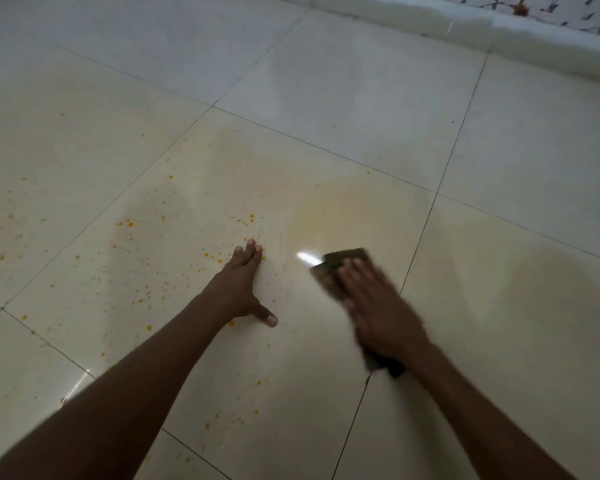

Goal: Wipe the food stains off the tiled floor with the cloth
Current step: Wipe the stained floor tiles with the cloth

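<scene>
I am in the wiping step: my right hand (378, 306) presses flat on the cloth (333, 268), my left hand (243, 282) lies flat on the tiled floor (361, 116), and next I should sweep left over the food stains (146, 292).

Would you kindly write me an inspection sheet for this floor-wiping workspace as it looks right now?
Surface: glossy cream tiled floor with dark grout lines; a faint yellowish smear beyond the cloth.
Job's things: dark cloth flat on the floor under the right hand; orange food stains speckled mostly around and to the left of the left hand.
Clutter: nothing seen.
Grippers: left hand flat on the tile, fingers straight, thumb spread; right hand pressing on the cloth with straight fingers, blurred.
Cables: nothing seen.
Surroundings: white raised ledge along the far edge, patterned surface behind it.
</scene>
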